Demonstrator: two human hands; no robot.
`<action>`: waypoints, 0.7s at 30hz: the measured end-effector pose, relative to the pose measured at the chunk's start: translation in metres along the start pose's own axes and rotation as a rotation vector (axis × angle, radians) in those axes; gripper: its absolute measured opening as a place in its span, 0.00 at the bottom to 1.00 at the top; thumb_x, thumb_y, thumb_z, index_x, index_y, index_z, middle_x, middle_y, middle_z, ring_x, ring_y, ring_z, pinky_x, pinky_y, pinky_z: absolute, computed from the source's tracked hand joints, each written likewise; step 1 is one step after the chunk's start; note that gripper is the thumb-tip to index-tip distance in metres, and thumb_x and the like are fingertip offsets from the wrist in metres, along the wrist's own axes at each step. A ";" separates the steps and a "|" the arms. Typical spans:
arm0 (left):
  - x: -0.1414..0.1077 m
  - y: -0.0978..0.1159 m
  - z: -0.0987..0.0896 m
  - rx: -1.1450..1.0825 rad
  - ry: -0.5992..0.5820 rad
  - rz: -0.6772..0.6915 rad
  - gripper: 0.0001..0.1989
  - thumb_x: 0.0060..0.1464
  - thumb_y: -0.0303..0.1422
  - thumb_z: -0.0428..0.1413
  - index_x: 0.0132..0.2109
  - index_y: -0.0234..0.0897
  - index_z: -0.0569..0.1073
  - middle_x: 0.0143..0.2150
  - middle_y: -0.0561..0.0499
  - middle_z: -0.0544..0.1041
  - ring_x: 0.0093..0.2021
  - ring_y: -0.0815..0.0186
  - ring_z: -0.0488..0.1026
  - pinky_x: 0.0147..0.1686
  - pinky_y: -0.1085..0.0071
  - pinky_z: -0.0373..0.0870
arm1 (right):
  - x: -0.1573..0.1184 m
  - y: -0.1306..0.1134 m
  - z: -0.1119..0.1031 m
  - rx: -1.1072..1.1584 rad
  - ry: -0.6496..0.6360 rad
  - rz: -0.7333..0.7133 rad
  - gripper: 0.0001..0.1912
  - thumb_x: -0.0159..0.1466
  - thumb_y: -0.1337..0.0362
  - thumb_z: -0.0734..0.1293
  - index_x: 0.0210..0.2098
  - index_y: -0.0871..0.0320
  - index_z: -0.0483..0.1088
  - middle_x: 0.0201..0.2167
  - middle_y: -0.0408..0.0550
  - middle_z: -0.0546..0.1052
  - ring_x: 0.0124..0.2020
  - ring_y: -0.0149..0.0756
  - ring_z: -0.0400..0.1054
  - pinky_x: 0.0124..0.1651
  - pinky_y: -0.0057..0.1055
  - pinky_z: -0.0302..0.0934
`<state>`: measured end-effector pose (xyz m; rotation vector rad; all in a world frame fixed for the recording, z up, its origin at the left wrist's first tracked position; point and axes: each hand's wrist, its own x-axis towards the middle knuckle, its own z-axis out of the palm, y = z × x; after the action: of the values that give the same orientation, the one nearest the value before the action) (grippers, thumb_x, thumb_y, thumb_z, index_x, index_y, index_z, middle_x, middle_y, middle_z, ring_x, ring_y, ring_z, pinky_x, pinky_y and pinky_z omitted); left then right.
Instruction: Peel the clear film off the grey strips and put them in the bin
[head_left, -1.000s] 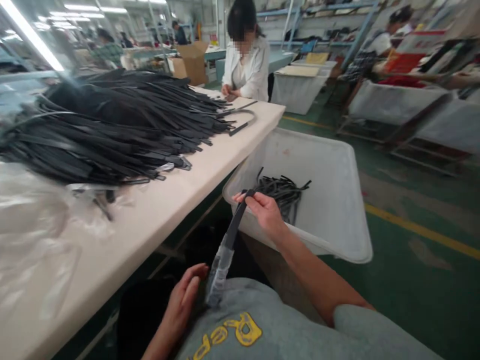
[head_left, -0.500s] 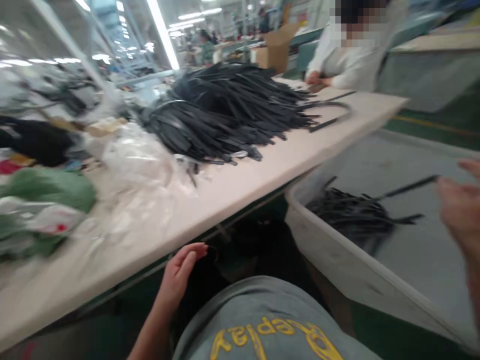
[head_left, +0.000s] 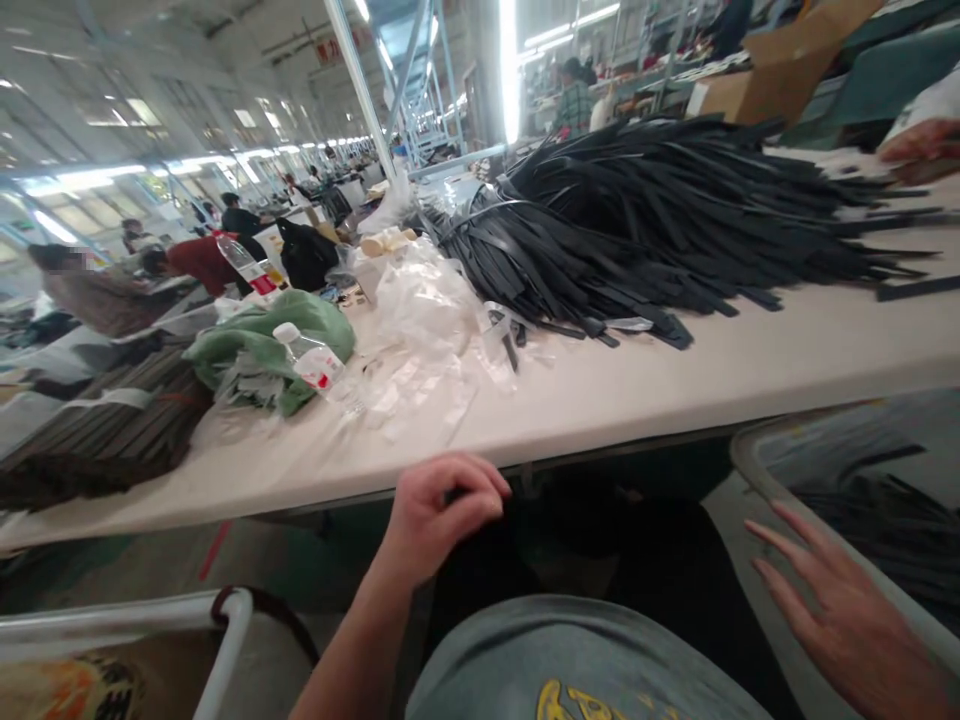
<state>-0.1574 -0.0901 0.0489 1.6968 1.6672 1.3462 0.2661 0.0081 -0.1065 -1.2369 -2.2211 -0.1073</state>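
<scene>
Across a pale worktable (head_left: 705, 385), a heap of black strips (head_left: 660, 230) fans out beside crumpled clear plastic (head_left: 424, 300); before the near edge, a worker's left hand (head_left: 442, 508) curls narrow, whether around anything impossible to tell, while the right hand (head_left: 844, 610) opens wide just beside a pale tub (head_left: 751, 470) where more dark strips (head_left: 892, 515) lie

Location type: factory workshop. Indicators: ceiling light tubes (head_left: 508, 75) in long rows; several workers (head_left: 240, 218) beyond the worktop (head_left: 637, 390); black strips (head_left: 660, 230) heaped toward its far edge; brownish bundles (head_left: 112, 425) at its left end.
</scene>
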 end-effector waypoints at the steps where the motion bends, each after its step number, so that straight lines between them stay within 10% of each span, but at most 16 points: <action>1: 0.019 -0.016 0.006 0.153 0.058 -0.020 0.10 0.54 0.41 0.59 0.32 0.39 0.77 0.37 0.46 0.81 0.41 0.58 0.76 0.47 0.60 0.71 | -0.005 -0.002 0.003 0.015 -0.017 0.002 0.22 0.65 0.54 0.55 0.56 0.50 0.64 0.61 0.55 0.66 0.56 0.57 0.67 0.58 0.55 0.63; 8: 0.057 -0.108 0.011 0.680 0.110 -0.108 0.10 0.55 0.36 0.59 0.42 0.38 0.79 0.47 0.43 0.79 0.50 0.53 0.72 0.54 0.56 0.65 | 0.000 -0.026 0.012 0.231 -0.094 0.142 0.20 0.61 0.54 0.61 0.53 0.34 0.66 0.59 0.52 0.69 0.56 0.55 0.67 0.55 0.53 0.65; 15: 0.033 -0.067 0.022 0.568 0.112 0.009 0.10 0.60 0.37 0.53 0.37 0.40 0.78 0.36 0.49 0.80 0.39 0.62 0.74 0.44 0.67 0.66 | 0.073 -0.106 0.004 0.757 -0.459 0.355 0.17 0.65 0.51 0.60 0.46 0.49 0.75 0.49 0.51 0.77 0.52 0.49 0.71 0.57 0.49 0.64; 21: 0.003 -0.042 0.036 0.634 0.022 0.077 0.12 0.62 0.37 0.50 0.38 0.41 0.78 0.34 0.49 0.80 0.36 0.62 0.73 0.41 0.68 0.63 | 0.154 -0.198 0.025 1.192 -0.834 0.476 0.27 0.63 0.43 0.61 0.43 0.60 0.75 0.40 0.54 0.79 0.32 0.35 0.74 0.28 0.26 0.65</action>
<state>-0.1508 -0.0668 -0.0009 2.0956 2.2191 0.9110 0.0354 0.0203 -0.0051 -1.0633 -1.8156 1.8880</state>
